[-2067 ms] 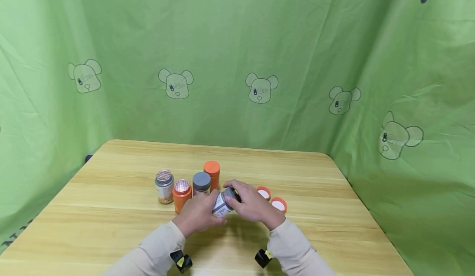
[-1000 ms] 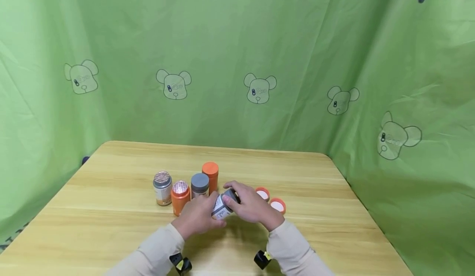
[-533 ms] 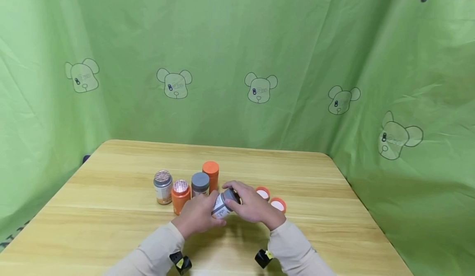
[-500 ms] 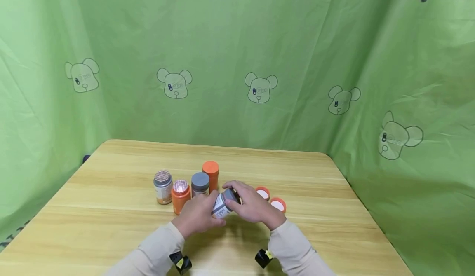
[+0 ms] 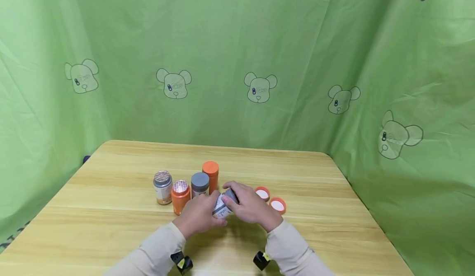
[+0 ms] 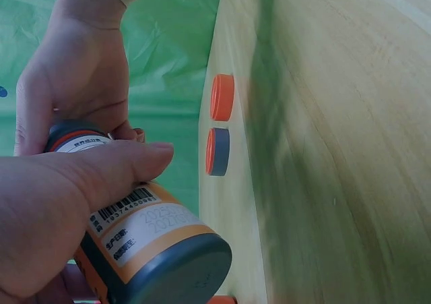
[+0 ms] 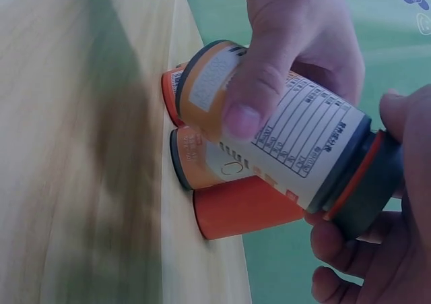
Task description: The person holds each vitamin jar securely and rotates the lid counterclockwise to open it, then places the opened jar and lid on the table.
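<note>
My left hand (image 5: 198, 213) grips the body of a grey supplement bottle (image 7: 303, 135), thumb laid along its white and orange label. The bottle is tilted, its base toward the left and its top toward my right hand (image 5: 252, 204). That hand holds the dark grey cap (image 7: 370, 189) between thumb and fingers. In the right wrist view the cap sits at the bottle's neck, with an orange ring showing at its lower edge. Part of the label and the far side of the bottle are hidden by my left hand.
Left of my hands stand a foil-sealed grey bottle (image 5: 163, 191) and a foil-sealed orange bottle (image 5: 180, 202). A grey-capped bottle (image 5: 200, 181) and an orange-capped bottle (image 5: 211, 169) stand just behind. Two loose caps, one orange (image 6: 223, 97) and one grey (image 6: 220, 152), lie right on the wooden table (image 5: 315, 243).
Both hands stay on the same bottle throughout. My right thumb and fingers shift slightly on the cap, and the bottle turns a little. The standing bottles and loose caps keep their places.
</note>
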`<state>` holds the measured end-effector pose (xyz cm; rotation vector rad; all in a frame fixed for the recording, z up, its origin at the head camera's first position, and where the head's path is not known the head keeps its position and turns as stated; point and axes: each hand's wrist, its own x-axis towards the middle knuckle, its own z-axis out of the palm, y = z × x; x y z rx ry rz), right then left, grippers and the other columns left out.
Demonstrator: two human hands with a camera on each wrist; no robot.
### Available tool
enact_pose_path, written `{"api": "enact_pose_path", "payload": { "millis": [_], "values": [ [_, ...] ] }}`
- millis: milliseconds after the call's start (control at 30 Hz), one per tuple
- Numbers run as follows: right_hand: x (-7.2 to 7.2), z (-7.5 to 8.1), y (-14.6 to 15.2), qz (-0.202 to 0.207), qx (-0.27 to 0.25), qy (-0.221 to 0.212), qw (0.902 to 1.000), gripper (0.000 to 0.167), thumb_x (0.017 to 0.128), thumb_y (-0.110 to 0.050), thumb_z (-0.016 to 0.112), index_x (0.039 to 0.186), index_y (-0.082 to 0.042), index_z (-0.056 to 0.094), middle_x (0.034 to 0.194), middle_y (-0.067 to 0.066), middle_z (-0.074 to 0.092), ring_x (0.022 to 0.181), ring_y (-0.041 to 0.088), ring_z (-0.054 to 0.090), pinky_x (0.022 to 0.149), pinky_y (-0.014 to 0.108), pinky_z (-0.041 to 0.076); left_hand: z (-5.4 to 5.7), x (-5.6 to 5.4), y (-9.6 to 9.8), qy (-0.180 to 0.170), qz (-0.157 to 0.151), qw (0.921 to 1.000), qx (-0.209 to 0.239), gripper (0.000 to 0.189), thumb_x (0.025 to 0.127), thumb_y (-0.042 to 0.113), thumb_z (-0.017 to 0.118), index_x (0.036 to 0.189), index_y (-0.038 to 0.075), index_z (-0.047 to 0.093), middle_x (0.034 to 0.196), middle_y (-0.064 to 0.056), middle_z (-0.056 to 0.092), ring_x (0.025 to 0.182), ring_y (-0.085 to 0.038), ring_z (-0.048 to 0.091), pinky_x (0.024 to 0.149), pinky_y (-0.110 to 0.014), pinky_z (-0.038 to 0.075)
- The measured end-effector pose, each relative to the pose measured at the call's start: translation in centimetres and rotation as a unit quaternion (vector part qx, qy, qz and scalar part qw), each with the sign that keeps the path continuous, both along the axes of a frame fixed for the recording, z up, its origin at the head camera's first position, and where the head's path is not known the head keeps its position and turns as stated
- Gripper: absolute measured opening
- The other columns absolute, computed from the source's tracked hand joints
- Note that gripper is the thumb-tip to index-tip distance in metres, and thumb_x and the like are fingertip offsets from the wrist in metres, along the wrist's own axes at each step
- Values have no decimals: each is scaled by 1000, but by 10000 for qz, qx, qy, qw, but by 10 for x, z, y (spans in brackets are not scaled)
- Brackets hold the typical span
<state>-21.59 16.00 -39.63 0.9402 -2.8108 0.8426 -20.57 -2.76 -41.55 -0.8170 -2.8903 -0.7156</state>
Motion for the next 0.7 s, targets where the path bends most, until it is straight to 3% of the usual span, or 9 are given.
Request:
{"api": "enact_pose_path", "payload": {
  "millis": [467,700],
  "values": [
    [0,2,6,381,-182,-13,9991,37,98,-29,55,130,-12,51,110,1,57,89,14,55,72,31,48,1,0,0,45,-19,10000,17,58,70,39,86,108,7,55,82,-1,62,67,-11,59,55,-27,48],
    [1,3,4,80,-133,-98,9998,41,102,-40,45,130,-11,52,110,2,60,93,16,58,78,35,49,0,1,1,116,-90,9999,38,59,70,39,86,108,8,55,82,-1,63,69,-12,60,56,-28,49]
  ]
}}
